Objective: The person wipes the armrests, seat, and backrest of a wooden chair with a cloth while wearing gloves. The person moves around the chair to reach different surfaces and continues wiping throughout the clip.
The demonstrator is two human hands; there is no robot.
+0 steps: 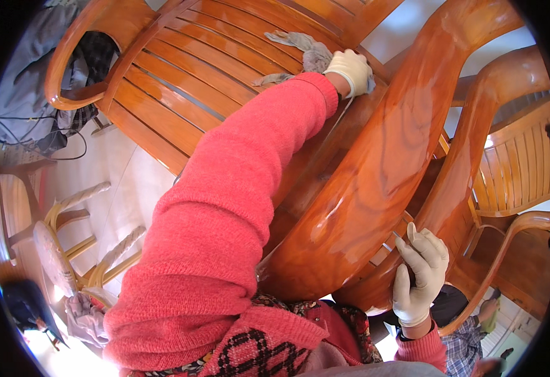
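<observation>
My left hand (351, 71), in a pale glove, presses a damp-looking grey rag (316, 55) onto the slatted seat (199, 80) of a varnished wooden bench, in the corner beside the armrest. Part of the cloth trails over the slats, and the rest is hidden under the hand. Between me and that corner rises the broad, glossy wooden armrest (350, 217). My right hand (421, 273), gloved too, is raised near a second curved armrest (449, 160). Its fingers are loosely bent and apart, with nothing visible in them.
At the far end of the bench is a looped armrest (53, 89), with grey fabric (25, 52) and dark cables (25, 127) beyond it. A tipped stool (58, 259) with wrapped legs lies on the floor at left. Another person (463, 330) in a checked shirt is at lower right.
</observation>
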